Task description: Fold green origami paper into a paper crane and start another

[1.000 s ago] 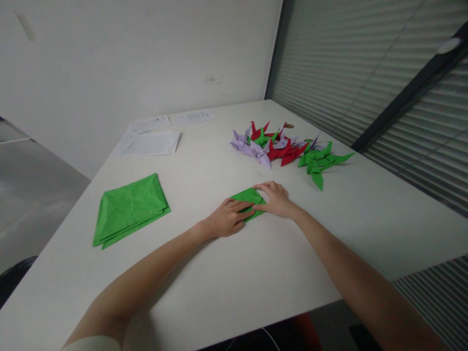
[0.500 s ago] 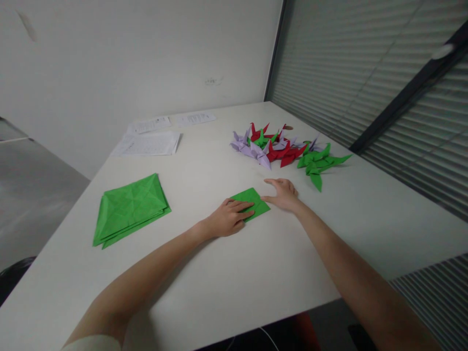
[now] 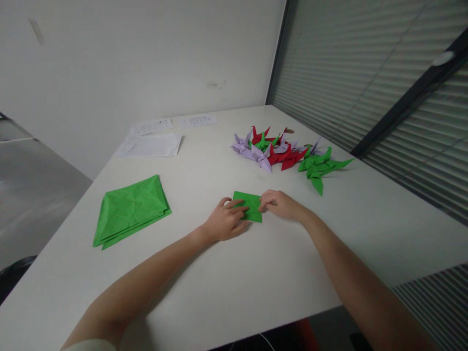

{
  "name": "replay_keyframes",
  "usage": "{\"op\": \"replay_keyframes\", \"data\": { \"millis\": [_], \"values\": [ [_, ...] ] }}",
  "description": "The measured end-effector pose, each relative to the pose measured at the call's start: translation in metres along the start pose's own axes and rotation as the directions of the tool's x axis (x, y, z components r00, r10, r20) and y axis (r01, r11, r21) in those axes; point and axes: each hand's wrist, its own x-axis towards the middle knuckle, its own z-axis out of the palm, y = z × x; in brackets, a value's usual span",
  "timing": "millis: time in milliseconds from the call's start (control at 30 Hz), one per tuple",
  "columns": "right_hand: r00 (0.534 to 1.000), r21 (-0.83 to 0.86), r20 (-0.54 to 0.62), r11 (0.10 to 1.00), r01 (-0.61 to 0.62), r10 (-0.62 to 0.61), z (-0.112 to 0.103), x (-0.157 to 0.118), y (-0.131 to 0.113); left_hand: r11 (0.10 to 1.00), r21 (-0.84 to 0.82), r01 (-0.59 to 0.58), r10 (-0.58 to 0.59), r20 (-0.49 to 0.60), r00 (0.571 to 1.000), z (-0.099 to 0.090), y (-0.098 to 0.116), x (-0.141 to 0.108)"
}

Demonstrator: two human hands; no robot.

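Note:
A small folded green paper square [image 3: 255, 208] lies on the white table between my hands. My left hand [image 3: 225, 219] rests on its left part with the fingers spread over it. At the paper's right edge, my right hand [image 3: 276, 202] has its thumb and fingers pinched together on the edge. Farther back and to the right is a group of folded paper cranes in lilac [image 3: 261, 157], red [image 3: 287, 157] and green [image 3: 317, 165]. A stack of creased green paper sheets [image 3: 132, 207] lies on the left.
Printed white sheets [image 3: 151, 145] lie at the back left of the table [image 3: 204, 292]. A wall [image 3: 146, 58] rises behind, and window blinds [image 3: 351, 73] run along the right side. The table's front edge crosses the bottom.
The small green paper has turned, its right edge now roughly upright. My right hand has moved slightly left and closed its fingers on that edge. The left hand stays on the paper.

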Motion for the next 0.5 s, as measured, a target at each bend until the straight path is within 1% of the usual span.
{"op": "replay_keyframes", "data": {
  "millis": [67, 100, 133, 167, 200, 267, 300, 367, 433, 500],
  "values": [
    [0.999, 0.054, 0.036, 0.998, -0.025, 0.024, 0.002, -0.001, -0.004, 0.996, 0.079, 0.036, -0.037, 0.012, 0.999, -0.001, 0.006, 0.000],
    [1.000, 0.068, 0.014, 0.997, -0.019, 0.018, 0.004, 0.000, -0.006, 0.992, 0.114, 0.054, -0.057, 0.022, 0.998, 0.000, 0.009, -0.001],
    [0.999, 0.063, -0.046, 0.998, -0.001, 0.004, 0.006, 0.001, -0.007, 0.987, 0.143, 0.074, -0.079, 0.028, 0.996, 0.000, 0.013, -0.001],
    [0.991, 0.027, -0.133, 0.999, 0.023, -0.020, 0.009, 0.003, -0.008, 0.982, 0.164, 0.091, -0.096, 0.022, 0.995, 0.001, 0.017, -0.001],
    [0.974, -0.031, -0.224, 0.999, 0.035, -0.041, 0.011, 0.005, -0.008, 0.979, 0.178, 0.098, -0.103, 0.022, 0.994, 0.002, 0.020, -0.001],
    [0.933, -0.149, -0.358, 0.989, -0.007, -0.047, 0.018, 0.008, -0.006, 0.977, 0.189, 0.102, -0.106, 0.011, 0.994, 0.005, 0.025, -0.002],
    [0.918, -0.187, -0.396, 0.981, -0.048, -0.031, 0.021, 0.010, -0.004, 0.978, 0.185, 0.098, -0.101, 0.005, 0.995, 0.006, 0.026, -0.002],
    [0.904, -0.234, -0.427, 0.963, -0.136, 0.024, 0.028, 0.011, 0.000, 0.982, 0.166, 0.085, -0.085, -0.004, 0.996, 0.008, 0.027, -0.003],
    [0.904, -0.263, -0.418, 0.941, -0.213, 0.088, 0.033, 0.011, 0.003, 0.986, 0.144, 0.080, -0.081, -0.003, 0.997, 0.008, 0.027, -0.003],
    [0.904, -0.283, -0.405, 0.922, -0.265, 0.135, 0.036, 0.010, 0.005, 0.989, 0.124, 0.084, -0.086, 0.008, 0.996, 0.009, 0.026, -0.003]
  ]
}}
